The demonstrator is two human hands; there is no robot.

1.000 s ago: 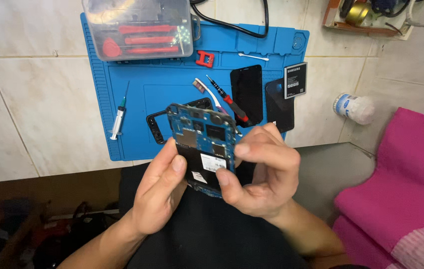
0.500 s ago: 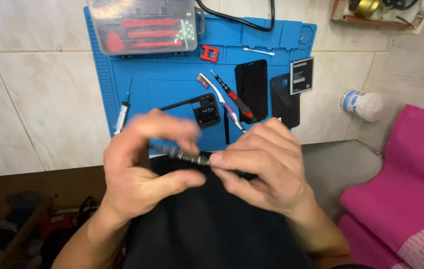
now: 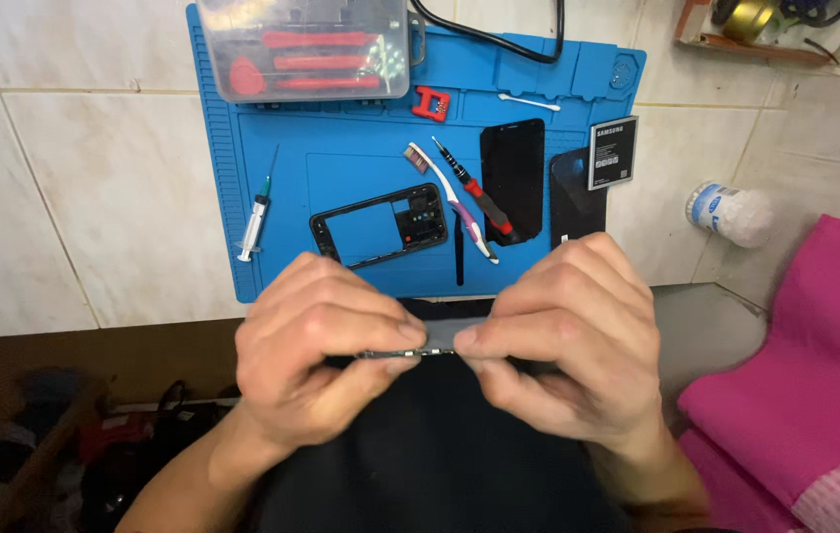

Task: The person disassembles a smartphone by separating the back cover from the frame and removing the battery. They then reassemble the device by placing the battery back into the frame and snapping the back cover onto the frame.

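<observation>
Nearest, over a dark lap: our left hand [image 3: 316,341] and right hand [image 3: 568,341], knuckles up, facing each other. Between them we hold a thin phone part [image 3: 408,351], seen edge-on as a dark strip with small metal bits; what kind of part it is cannot be told at this angle. The fingers [image 3: 380,331] of the left hand are closed tight on its left end, thumb under, forefinger over. The right hand's fingers are pinched shut on the right end in the same way.

Next, just beyond the hands: a blue work mat [image 3: 361,163] on the tiled bench [image 3: 74,197]. On the mat's near part we list a black phone frame [image 3: 380,225], lying flat and tilted; a syringe [image 3: 255,215] near the mat's left edge; a toothbrush [image 3: 447,197] and a red-handled screwdriver [image 3: 474,192], side by side, slanting; a dark slim tool [image 3: 459,259] below them; a black phone screen [image 3: 512,178] to their right; a second dark panel [image 3: 576,205] at the mat's right edge, with a battery [image 3: 613,152] overlapping its top.

Farther: a small red piece [image 3: 431,103], a cotton swab [image 3: 530,101], and a clear tool case [image 3: 306,49] with red tools on the mat's far left corner. A black cable [image 3: 499,38] crosses the far edge.

To the right, off the mat: a white roll [image 3: 730,212] on the bench, and a pink cushion [image 3: 814,365] lower right.
</observation>
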